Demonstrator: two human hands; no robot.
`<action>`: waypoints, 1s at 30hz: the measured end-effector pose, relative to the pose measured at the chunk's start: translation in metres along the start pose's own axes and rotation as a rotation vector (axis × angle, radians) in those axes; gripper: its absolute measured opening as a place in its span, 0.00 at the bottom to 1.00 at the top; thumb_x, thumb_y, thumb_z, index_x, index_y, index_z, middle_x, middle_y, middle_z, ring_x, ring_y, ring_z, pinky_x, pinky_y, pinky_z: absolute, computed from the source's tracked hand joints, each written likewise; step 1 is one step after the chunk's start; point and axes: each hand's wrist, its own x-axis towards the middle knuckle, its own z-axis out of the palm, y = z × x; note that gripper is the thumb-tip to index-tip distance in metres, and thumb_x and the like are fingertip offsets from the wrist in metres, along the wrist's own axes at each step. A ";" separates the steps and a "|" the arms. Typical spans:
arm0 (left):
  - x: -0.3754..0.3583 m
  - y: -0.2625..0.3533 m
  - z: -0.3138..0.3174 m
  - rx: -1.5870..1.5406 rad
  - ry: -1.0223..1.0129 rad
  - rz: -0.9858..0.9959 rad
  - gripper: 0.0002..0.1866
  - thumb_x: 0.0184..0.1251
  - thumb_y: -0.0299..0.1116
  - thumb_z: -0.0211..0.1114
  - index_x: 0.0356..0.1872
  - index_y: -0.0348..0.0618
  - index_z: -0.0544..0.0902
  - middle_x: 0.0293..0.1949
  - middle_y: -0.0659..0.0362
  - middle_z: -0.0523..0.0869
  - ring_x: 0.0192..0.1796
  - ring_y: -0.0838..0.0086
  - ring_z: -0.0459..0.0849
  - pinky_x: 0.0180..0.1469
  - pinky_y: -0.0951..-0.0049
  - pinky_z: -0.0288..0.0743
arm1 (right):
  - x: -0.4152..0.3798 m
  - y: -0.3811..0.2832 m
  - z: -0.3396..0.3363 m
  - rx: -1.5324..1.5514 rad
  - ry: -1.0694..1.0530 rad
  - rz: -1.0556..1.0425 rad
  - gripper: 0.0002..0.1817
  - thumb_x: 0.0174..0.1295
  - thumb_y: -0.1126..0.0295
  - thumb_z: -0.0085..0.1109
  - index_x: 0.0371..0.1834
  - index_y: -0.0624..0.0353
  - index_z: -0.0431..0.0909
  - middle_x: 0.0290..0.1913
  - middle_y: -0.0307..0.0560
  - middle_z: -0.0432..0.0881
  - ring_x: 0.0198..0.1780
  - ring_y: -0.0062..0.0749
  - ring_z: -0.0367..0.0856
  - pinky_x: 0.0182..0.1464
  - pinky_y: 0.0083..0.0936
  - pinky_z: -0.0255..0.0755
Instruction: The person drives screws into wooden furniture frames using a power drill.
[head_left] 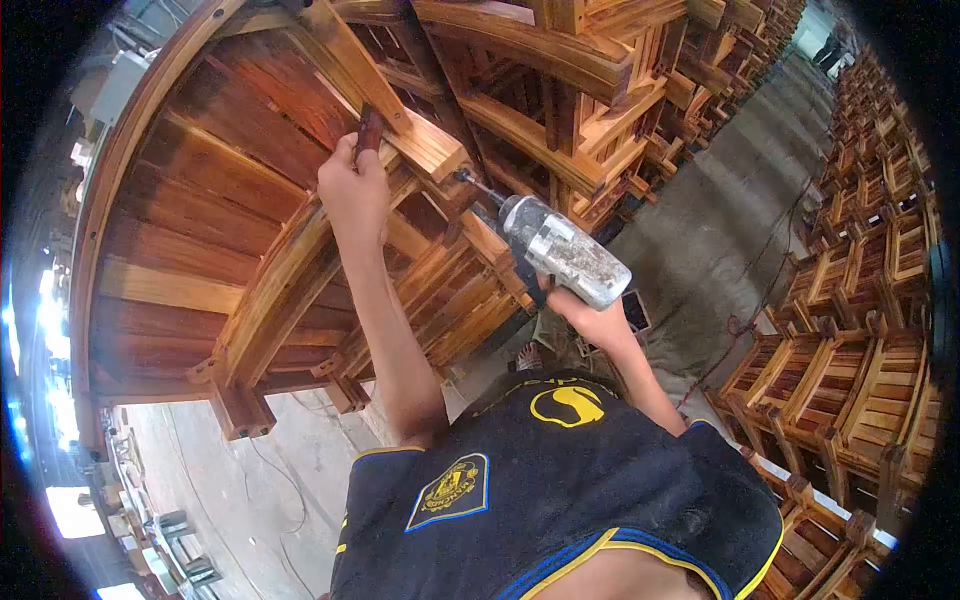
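My right hand (590,312) is wrapped round the grip of a power drill (568,250) with a scuffed, whitish body. The drill's bit points up and left, with its tip at the end of a pale wooden block (432,146). My left hand (355,188) is closed on a small dark brown wood piece (370,136), held against the side of that block. The block joins a wooden frame under a round slatted tabletop (215,185) tipped on its side. Whether a screw sits at the bit's tip, I cannot make out.
Stacked wooden furniture frames (560,130) rise behind the drill. More slatted wooden pieces (840,370) line the right side, beyond a concrete aisle (690,220). Cables (285,475) trail over the floor at lower left.
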 end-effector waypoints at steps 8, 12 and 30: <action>-0.018 0.023 0.001 -0.189 -0.025 -0.126 0.24 0.67 0.25 0.51 0.64 0.33 0.69 0.21 0.64 0.71 0.19 0.83 0.67 0.19 0.80 0.59 | -0.003 0.003 -0.001 0.061 -0.016 0.047 0.13 0.47 0.81 0.56 0.38 0.61 0.79 0.33 0.38 0.79 0.34 0.25 0.76 0.39 0.24 0.69; -0.017 0.023 0.006 -0.233 -0.039 -0.074 0.23 0.67 0.26 0.51 0.63 0.34 0.70 0.21 0.64 0.72 0.20 0.84 0.67 0.19 0.80 0.58 | -0.007 0.018 -0.002 -0.007 -0.008 0.100 0.16 0.44 0.75 0.67 0.40 0.62 0.83 0.38 0.47 0.87 0.40 0.32 0.85 0.45 0.26 0.76; -0.011 0.025 0.018 0.261 0.156 0.144 0.22 0.59 0.30 0.55 0.52 0.25 0.76 0.36 0.38 0.84 0.39 0.55 0.85 0.45 0.62 0.75 | -0.002 0.002 0.003 -0.063 0.040 -0.058 0.13 0.46 0.82 0.55 0.37 0.61 0.78 0.30 0.37 0.79 0.32 0.25 0.76 0.36 0.25 0.70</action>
